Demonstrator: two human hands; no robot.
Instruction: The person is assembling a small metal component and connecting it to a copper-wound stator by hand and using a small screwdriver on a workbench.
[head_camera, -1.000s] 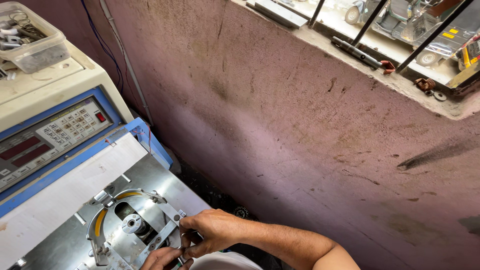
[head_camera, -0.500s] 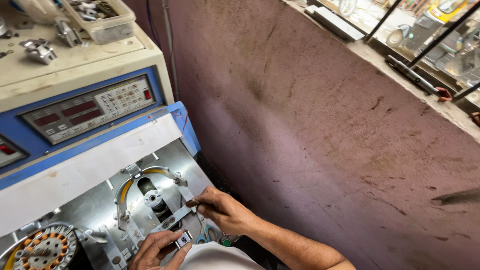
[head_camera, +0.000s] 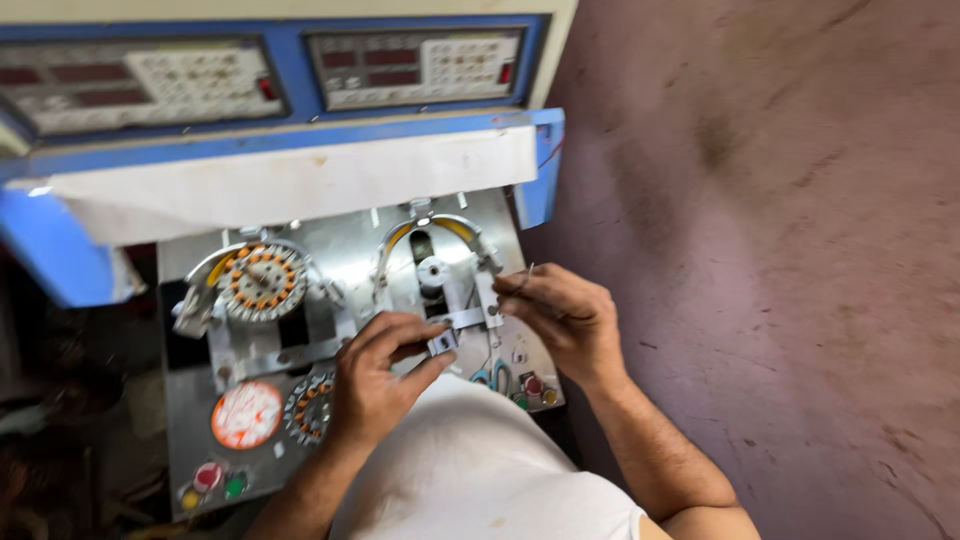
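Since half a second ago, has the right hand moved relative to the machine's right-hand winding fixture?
No: the right hand stays at the winding fixture's lower right; only the camera swung.

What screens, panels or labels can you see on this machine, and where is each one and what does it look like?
Left control panel: top left, blue-framed, dark red display windows beside a pale keypad.
Right control panel: top centre, same blue frame, red displays, pale keypad, small red button.
Round orange label: lower left of the metal plate, orange-red disc with pale marks, left of the left hand.
No packages or signs show.
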